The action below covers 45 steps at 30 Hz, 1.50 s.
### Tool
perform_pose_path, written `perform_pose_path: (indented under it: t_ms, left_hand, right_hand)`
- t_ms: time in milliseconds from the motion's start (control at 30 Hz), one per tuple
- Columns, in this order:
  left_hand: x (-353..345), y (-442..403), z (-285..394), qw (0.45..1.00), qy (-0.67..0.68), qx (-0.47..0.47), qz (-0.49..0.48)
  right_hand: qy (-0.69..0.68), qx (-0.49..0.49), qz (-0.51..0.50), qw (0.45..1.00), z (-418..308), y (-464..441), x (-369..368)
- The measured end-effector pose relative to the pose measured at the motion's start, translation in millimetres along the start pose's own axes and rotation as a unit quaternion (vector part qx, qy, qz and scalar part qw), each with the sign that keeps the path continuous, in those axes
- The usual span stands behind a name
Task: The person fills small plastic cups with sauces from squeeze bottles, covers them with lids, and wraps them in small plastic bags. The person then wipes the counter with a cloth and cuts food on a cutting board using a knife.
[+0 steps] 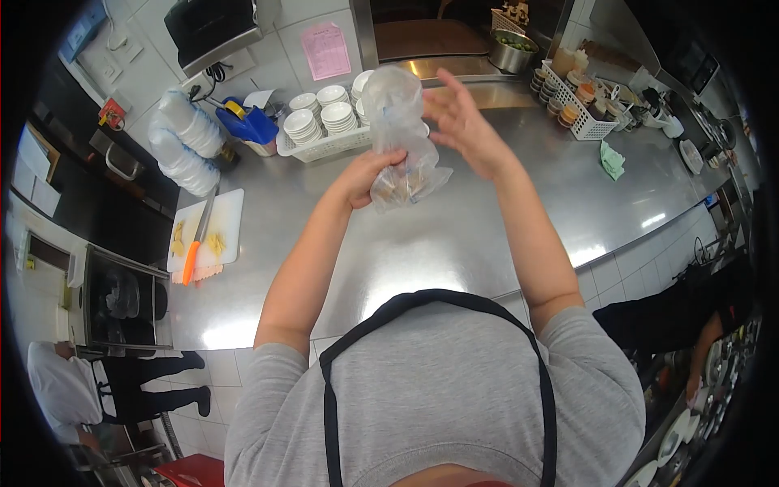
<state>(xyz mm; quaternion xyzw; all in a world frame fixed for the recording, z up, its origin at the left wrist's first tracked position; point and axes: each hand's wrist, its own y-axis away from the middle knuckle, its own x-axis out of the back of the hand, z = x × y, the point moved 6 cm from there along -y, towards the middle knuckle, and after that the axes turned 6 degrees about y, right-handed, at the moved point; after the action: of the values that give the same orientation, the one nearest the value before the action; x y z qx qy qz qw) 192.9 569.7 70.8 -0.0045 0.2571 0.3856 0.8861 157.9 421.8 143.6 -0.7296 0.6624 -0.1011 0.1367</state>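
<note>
My left hand (369, 177) is closed around the middle of a clear plastic bag (395, 101), holding it upright above the steel counter. The lower part of the bag bulges below my grip, with something brownish inside that I cannot make out. Just right of the bag's upper part, my right hand (464, 126) is raised with its fingers spread. Those fingertips come close to the plastic; whether they touch it I cannot tell. Behind the bag, stacks of small white dishes (302, 126) stand in a white basket (324, 148), partly hidden.
An orange-handled knife (195, 252) lies on a white cutting board (230, 219) at left, beside yellow slices. Stacked plastic-wrapped containers (182, 146) stand behind it. A basket of sauce cups (588, 122) and a green cloth (612, 161) are at right. Other people stand at both sides.
</note>
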Motion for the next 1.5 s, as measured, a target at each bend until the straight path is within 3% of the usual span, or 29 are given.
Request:
perform_pose_path:
  t_ms: [33,100,167,233,267,333,400,467,533,567,600,633,700,733,800,833,867,933,1000,1067,1133,1200,1267,1300,1333,1367,1400,1467,1500]
  left_hand:
    - [4.4,0.8,-4.8,1.0,-0.002,-0.003,-0.004]
    - [18.2,2.4,-17.3,0.966,-0.256,-0.005,-0.014]
    - [16.1,18.7,-34.6,0.943,-0.331,0.039,-0.017]
    - [47.4,15.8,-78.5,0.903,-0.422,0.074,-0.034]
    - [38.3,27.5,-81.9,0.915,-0.391,-0.025,-0.092]
    - [15.6,54.7,-60.1,0.857,-0.441,-0.263,-0.048]
    - [-1.2,69.0,-49.3,0.881,-0.404,-0.246,-0.007]
    - [-3.8,74.1,-38.4,0.904,-0.364,-0.222,0.036]
    - [-5.3,69.0,-44.3,0.883,-0.455,-0.113,0.03]
    - [-7.1,70.3,-42.2,0.883,-0.454,-0.114,0.029]
    - [-5.0,70.4,-42.0,0.918,-0.385,-0.083,0.035]
    - [-2.8,70.7,-43.4,0.947,-0.313,-0.052,0.042]
    - [-2.8,71.1,-41.0,0.969,-0.236,-0.052,0.061]
    - [-1.5,72.2,-41.2,0.984,-0.157,-0.049,0.075]
    - [1.9,75.7,-38.1,0.974,-0.178,-0.07,0.119]
    - [5.7,77.4,-34.5,0.963,-0.198,-0.089,0.161]
    - [6.0,78.0,-36.3,0.962,-0.198,-0.093,0.164]
    - [-3.3,82.4,-28.6,0.907,-0.332,-0.198,0.164]
    - [-9.9,84.8,-27.2,0.905,-0.339,-0.193,0.168]
    - [-20.5,88.3,-19.8,0.888,-0.391,-0.188,0.155]
    - [-32.8,89.1,-16.4,0.891,-0.382,-0.192,0.151]
    - [-40.3,86.9,-21.6,0.895,-0.375,-0.194,0.144]
    - [-45.9,87.4,-21.6,0.857,-0.423,-0.253,0.15]
    - [-48.2,88.3,-24.5,0.857,-0.423,-0.252,0.149]
    - [-51.4,88.9,-30.4,0.862,-0.428,-0.236,0.135]
    - [-54.7,89.8,-37.1,0.866,-0.433,-0.219,0.121]
    - [-57.4,90.7,-44.3,0.866,-0.433,-0.217,0.12]
    - [-75.1,90.0,-61.8,0.86,-0.445,-0.251,0.024]
    - [-79.2,90.4,-66.2,0.86,-0.444,-0.251,0.023]
  right_hand:
    - [0.054,-0.012,-0.012,0.998,4.1,7.1,-3.0]
    - [0.167,0.061,0.031,0.984,-1.5,25.5,-10.6]
    - [0.398,0.175,-0.031,0.9,16.4,38.9,-15.9]
    - [0.324,-0.019,-0.116,0.939,50.4,59.8,-26.0]
    - [0.352,-0.002,-0.117,0.929,64.8,70.6,-28.4]
    - [0.381,0.018,-0.117,0.917,74.5,90.2,-35.9]
    - [0.323,-0.072,-0.119,0.936,77.8,103.1,-41.9]
    - [0.319,-0.042,-0.054,0.945,60.2,107.5,-47.2]
    - [0.313,-0.018,0.013,0.95,37.4,110.0,-46.6]
    - [0.364,0.082,0.041,0.927,14.7,109.4,-48.4]
    - [0.411,0.182,0.068,0.891,-3.2,110.2,-51.4]
    - [0.411,0.184,0.067,0.89,-4.3,109.7,-56.4]
    - [0.397,0.179,-0.067,0.898,3.2,112.6,-85.1]
    - [0.397,0.183,-0.068,0.897,6.9,114.6,-88.3]
    - [0.394,0.07,-0.068,0.914,29.4,113.5,-86.0]
    - [0.395,0.075,-0.07,0.913,28.6,114.5,-87.0]
    - [0.45,0.046,-0.1,0.886,32.6,116.9,-89.4]
    - [0.5,0.014,-0.129,0.856,40.7,119.3,-85.3]
    - [0.57,-0.042,-0.097,0.815,48.3,115.6,-65.9]
    - [0.571,-0.038,-0.054,0.818,32.2,107.3,-53.1]
    - [0.257,-0.126,-0.067,0.956,11.4,105.8,-55.9]
    - [0.216,-0.115,-0.069,0.967,23.7,110.2,-60.6]
    - [0.176,-0.1,-0.073,0.977,41.3,109.7,-60.7]
    - [-0.008,-0.2,-0.066,0.978,62.9,113.4,-59.5]
    - [-0.192,-0.291,-0.056,0.935,82.9,119.5,-61.5]
    - [-0.246,-0.325,-0.046,0.912,98.2,122.8,-59.5]
    - [-0.248,-0.326,-0.045,0.911,104.3,123.3,-61.2]
    - [-0.107,-0.316,-0.15,0.931,116.3,126.0,-71.7]
    - [0.177,-0.113,-0.255,0.944,136.3,129.3,-69.3]
